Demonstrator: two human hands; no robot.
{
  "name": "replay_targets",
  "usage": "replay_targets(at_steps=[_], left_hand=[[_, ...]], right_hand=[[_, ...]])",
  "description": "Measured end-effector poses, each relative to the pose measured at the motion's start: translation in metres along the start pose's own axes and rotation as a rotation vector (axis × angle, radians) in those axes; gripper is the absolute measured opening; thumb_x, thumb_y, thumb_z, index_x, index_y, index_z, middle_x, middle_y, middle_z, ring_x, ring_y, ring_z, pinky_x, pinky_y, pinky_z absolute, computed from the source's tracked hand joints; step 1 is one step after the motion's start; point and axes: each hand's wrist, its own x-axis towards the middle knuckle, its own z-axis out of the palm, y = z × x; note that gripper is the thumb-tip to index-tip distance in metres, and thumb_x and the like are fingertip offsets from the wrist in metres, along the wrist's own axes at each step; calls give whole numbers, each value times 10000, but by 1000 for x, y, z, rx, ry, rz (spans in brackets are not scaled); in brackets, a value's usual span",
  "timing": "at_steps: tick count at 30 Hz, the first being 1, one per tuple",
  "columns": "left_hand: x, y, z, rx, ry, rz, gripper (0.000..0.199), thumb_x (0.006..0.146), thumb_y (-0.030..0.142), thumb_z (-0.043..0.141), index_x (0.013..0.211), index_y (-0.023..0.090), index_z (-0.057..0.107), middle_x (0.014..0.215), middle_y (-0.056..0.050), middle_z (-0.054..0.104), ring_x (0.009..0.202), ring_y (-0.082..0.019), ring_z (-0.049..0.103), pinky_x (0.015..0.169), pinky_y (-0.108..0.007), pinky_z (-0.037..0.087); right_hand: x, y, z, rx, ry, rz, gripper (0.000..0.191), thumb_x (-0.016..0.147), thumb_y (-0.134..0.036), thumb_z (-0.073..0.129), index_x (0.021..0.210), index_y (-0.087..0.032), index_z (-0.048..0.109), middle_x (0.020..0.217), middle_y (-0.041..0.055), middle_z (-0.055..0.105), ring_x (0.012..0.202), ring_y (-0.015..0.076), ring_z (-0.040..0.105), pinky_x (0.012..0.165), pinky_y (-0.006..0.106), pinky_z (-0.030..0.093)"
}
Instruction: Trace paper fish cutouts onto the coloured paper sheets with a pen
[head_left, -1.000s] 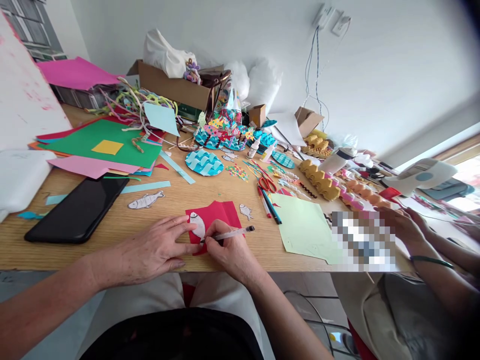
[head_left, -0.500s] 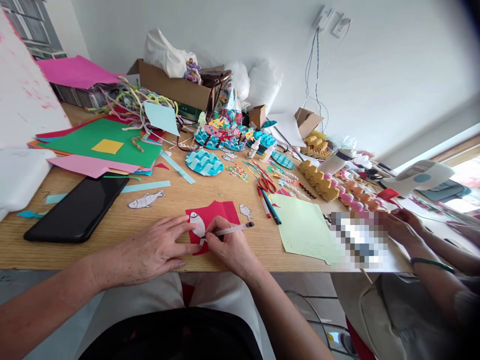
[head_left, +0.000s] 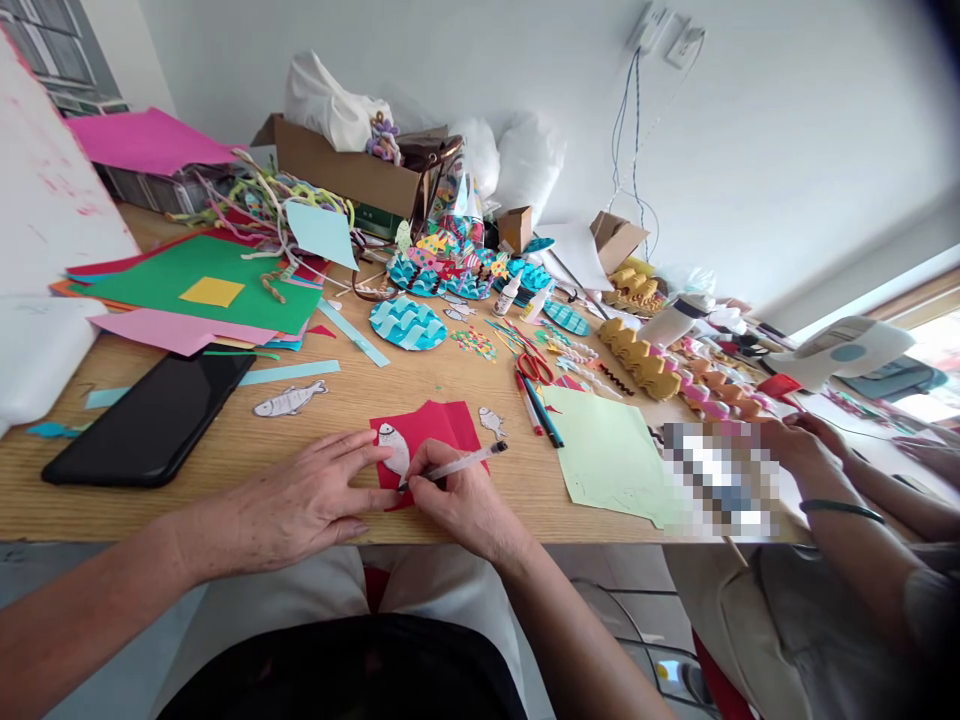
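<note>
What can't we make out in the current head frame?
All head view:
Part of the red paper: covered by the right hand, which holds the pen.
Whatever lies under the pixelated patch beside a co-worker's hand: masked.
Print on the small white bottles: too small to read.
White object: cut off by the left edge.

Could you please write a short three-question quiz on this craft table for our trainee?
1. Which hand holds the pen?
2. True or false: the left hand lies on the phone.
3. Fill in the blank: the yellow square lies on ____ paper.

Key:
1. The right hand.
2. False: it reaches onto the red paper.
3. Green, as in the green paper.
</note>
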Motion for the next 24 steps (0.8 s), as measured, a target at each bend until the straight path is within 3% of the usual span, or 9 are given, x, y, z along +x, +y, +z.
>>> replay_targets(at_steps=[7, 13, 24], left_hand=[[-1, 0, 1, -49, 62, -7, 452, 854, 257, 572, 1285, 357, 479, 1365, -52, 411, 1268, -298, 355, 1037, -469, 350], [-1, 0, 0, -32, 36, -4, 462, 873, 261, 544, 1309, 376, 443, 1371, -57, 391, 1283, -298, 332, 1040, -470, 339], [-2, 1, 2, -50, 32, -33, 450, 849, 260, 583, 1275, 367, 486, 1384, -50, 390, 1289, -306, 330, 1048, -481, 331]], right_hand=[[1, 1, 0, -63, 17, -22, 105, 717, -96, 478, 666, -188, 487, 618, -47, 484, 590, 95, 439, 551, 196, 344], [4, 4, 3, -129, 94, -11, 115, 724, -93, 474, 667, -192, 485, 624, -38, 505, 577, 97, 450, 544, 202, 344], [9, 6, 3, -141, 67, -54, 110, 735, -110, 468, 675, -201, 487, 615, -40, 500, 583, 102, 466, 541, 195, 356]])
